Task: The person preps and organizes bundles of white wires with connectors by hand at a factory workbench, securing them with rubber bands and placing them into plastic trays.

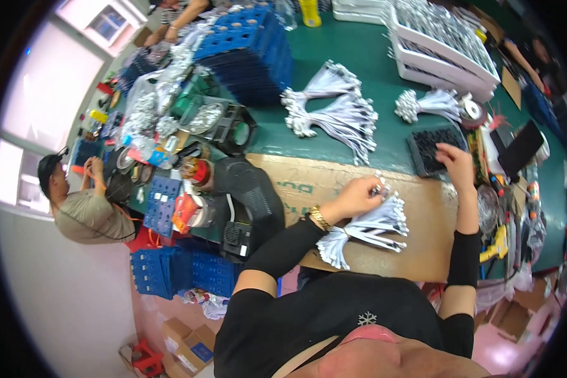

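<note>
My left hand [358,196] pinches the connector ends of a bundle of white cables [368,230] that lies on a brown cardboard sheet [422,242] over the green table. A gold bracelet [320,218] sits on that wrist. My right hand [455,162] reaches to the edge of a black tray [427,146] with small compartments, its fingers curled on the tray's near corner. I cannot tell if it holds a small part. Both forearms wear black sleeves.
More white cable bundles [340,107] lie on the green table [365,50]. White trays [447,44] stand at the back right, blue crates [249,44] at the back left. A black fan [249,195] stands left. A person in a cap [82,201] works nearby.
</note>
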A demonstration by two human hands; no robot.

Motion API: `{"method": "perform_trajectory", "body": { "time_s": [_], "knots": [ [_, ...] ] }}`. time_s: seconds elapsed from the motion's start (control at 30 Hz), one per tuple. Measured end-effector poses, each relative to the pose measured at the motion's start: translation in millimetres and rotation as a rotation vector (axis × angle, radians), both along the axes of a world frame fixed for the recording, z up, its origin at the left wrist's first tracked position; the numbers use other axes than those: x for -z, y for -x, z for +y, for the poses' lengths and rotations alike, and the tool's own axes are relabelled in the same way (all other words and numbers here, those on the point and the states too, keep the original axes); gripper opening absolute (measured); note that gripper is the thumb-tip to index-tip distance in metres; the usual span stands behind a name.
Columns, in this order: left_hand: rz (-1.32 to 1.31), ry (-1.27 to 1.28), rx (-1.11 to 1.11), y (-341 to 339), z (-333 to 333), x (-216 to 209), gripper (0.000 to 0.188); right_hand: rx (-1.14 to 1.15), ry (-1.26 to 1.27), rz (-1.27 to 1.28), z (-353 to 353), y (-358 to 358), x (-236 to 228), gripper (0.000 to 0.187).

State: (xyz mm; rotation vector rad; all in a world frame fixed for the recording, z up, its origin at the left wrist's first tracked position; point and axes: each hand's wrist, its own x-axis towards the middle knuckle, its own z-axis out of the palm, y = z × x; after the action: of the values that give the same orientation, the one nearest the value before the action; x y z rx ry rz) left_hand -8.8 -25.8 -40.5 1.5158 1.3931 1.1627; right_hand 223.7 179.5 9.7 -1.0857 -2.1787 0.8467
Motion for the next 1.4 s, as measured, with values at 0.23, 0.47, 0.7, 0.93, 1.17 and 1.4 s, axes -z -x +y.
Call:
{"method": "perform_trajectory", "body": {
  "time_s": [0.23, 0.47, 0.7, 0.93, 1.17, 1.4],
  "knots": [
    [-0.086, 0.169, -0.001, 6, -4, -1, 0.011, -0.016, 0.377, 0.556, -71, 30, 4, 0.015],
    [-0.08, 0.177, -0.011, 1, 2, -8, 0.013, -0.127, 0.489, 0.56, -111, 46, 11, 0.017],
    [-0.042, 0.203, -0.013, -1, 1, -9, 0.009, -0.081, 0.324, 0.434, -116, 54, 5, 0.016],
    [-0.086, 0.155, -0.022, 1, 0, -6, 0.009, -0.092, 0.375, 0.481, -117, 62, 10, 0.021],
    [-0.078, 0.177, -0.018, 0, 1, -6, 0.009, -0.106, 0.411, 0.503, -117, 63, 17, 0.022],
    [-0.053, 0.149, -0.018, -1, 1, -7, 0.01, -0.212, 0.503, 0.487, -118, 59, 10, 0.02]
  ]
}}
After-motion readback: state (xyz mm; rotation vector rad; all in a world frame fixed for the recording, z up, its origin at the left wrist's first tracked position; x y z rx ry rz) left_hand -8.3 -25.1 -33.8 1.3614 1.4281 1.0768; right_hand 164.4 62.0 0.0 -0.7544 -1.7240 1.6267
